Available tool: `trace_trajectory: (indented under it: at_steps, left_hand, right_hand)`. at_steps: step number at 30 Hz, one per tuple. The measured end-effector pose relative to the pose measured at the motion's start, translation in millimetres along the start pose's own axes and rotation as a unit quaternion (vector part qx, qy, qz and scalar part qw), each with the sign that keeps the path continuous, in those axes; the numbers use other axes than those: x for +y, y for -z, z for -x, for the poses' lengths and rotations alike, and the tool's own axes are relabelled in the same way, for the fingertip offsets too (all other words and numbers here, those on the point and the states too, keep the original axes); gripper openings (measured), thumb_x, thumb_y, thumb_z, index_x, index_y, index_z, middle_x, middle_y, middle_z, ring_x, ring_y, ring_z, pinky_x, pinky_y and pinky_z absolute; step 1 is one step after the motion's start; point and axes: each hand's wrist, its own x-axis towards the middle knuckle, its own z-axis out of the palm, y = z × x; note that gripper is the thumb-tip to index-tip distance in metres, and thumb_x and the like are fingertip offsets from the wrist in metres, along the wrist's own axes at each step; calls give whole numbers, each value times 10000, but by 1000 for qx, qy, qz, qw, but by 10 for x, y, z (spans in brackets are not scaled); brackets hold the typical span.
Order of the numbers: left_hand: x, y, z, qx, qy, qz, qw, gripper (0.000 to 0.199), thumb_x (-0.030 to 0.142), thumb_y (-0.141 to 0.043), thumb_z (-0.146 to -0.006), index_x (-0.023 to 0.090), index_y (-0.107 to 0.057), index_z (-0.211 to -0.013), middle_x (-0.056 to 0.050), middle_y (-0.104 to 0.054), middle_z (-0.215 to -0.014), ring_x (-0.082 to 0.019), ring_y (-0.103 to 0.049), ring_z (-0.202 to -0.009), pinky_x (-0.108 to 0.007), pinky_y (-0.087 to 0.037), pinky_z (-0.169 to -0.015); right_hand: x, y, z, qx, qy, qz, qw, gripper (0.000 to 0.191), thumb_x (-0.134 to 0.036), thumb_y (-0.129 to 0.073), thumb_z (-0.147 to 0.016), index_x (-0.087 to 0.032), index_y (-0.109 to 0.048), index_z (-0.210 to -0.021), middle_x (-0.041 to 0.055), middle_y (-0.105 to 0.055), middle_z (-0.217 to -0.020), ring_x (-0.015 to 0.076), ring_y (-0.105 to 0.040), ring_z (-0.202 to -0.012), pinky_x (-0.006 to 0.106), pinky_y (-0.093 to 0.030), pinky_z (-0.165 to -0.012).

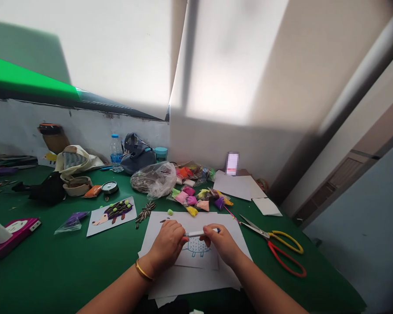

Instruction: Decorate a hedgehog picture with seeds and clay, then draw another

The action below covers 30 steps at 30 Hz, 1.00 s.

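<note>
A white marker pen [196,234] is held level between my two hands above the paper. My left hand [169,240], with a gold bangle at the wrist, is closed around the pen's left end, so that end is hidden. My right hand [221,242] pinches the pen near its dark right end. Beneath them lies a sheet with a blue drawing of a spiky-backed animal [198,246], partly covered by my hands. That sheet rests on larger white paper [183,279].
Scissors [268,235] with yellow and red handles lie open at right. Bags of coloured clay [188,198], sunflower seeds [146,213] and a hedgehog picture [113,215] are beyond the paper. A water bottle [116,155] stands by the wall. A magenta box [19,231] lies at left.
</note>
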Motion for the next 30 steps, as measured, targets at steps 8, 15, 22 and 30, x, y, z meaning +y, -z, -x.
trace_trajectory:
  at_steps: [8,15,22,30]
  left_hand:
    - [-1,-34,-3,-28,27,67,997,434,439,-267,-1034,192,-539,-802,-45,-551,-785,-206,-461,-752,-351,-368,-731]
    - [-27,2,-30,-54,51,111,991,328,366,-325,-1029,197,-576,-903,-52,-590,-870,-207,-503,-829,-345,-412,-769]
    - [-64,-122,2,-46,55,70,995,355,367,-310,-1024,189,-555,-839,-60,-580,-820,-213,-492,-772,-341,-406,-707]
    - [-8,-69,-13,-39,11,51,998,304,279,-337,-1003,191,-536,-790,-64,-555,-794,-215,-466,-756,-350,-393,-691]
  right_hand:
    - [-88,127,39,-39,16,17,999,436,-565,-584,-873,-181,-657,-682,18,-592,-726,178,-540,-750,284,-426,-716]
    - [-39,248,-37,-33,5,72,997,280,-443,-711,-794,-214,-733,-953,42,-683,-935,206,-608,-841,312,-480,-742]
    - [-59,193,-55,-56,81,259,961,230,-343,-544,-919,-272,-755,-973,38,-682,-855,215,-595,-820,327,-449,-747]
    - [-58,157,-13,-89,40,213,972,260,-335,-519,-914,-267,-766,-962,24,-698,-826,211,-600,-775,297,-441,-683]
